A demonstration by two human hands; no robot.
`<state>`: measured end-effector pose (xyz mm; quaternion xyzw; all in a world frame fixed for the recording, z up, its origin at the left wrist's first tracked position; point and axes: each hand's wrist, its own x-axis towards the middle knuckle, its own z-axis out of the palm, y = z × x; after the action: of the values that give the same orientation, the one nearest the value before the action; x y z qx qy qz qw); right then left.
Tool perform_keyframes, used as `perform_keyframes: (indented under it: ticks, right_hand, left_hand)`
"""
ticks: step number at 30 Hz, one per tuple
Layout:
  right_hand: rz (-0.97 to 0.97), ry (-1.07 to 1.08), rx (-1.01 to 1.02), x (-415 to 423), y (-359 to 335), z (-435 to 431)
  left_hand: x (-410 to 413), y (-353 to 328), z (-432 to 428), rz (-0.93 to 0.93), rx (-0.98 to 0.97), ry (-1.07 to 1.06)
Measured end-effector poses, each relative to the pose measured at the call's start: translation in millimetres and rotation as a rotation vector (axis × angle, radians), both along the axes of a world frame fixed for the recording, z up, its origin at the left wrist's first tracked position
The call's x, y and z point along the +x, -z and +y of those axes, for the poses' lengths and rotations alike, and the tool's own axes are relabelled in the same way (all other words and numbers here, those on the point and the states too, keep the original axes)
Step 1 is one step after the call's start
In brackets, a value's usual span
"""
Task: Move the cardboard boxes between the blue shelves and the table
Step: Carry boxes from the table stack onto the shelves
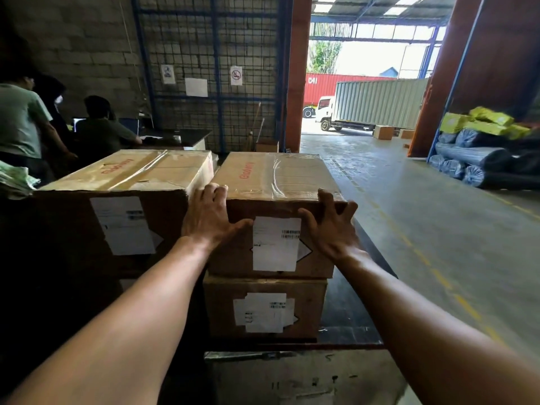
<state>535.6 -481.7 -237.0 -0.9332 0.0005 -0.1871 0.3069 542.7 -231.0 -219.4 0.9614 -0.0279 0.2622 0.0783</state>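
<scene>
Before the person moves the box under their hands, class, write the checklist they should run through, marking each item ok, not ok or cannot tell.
1. Left hand grips the top box at its left corner: ok.
2. Right hand grips its right corner: ok.
3. Top box taped shut: ok.
4. Room for fingers beside the neighbouring box: tight, probably not ok.
5. Box weight: cannot tell.
6. Lower box steady underneath: cannot tell.

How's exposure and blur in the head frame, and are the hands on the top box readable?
Head view: doorway blown out; area under the left box nearly black; tape glare on the top box; fisheye bends the edges; floor at right smeared. The left hand and right hand are sharp, fingers curled over the top box's upper edge.
</scene>
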Motion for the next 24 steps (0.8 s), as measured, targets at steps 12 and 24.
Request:
perform_keyframes:
  ticks: [12,24]
  right_hand:
    - [-0.079,0.022,0.015,9.5,23.4,7.6]
    - [-0.103,0.043,0.103,8.4,19.7,13.4]
  left_hand:
    - [-6.1,14.8,-2.6,0.076,-0.429,0.032]
    - [-14.3,4.8,-8.7,0.129,-0.543,-0.031]
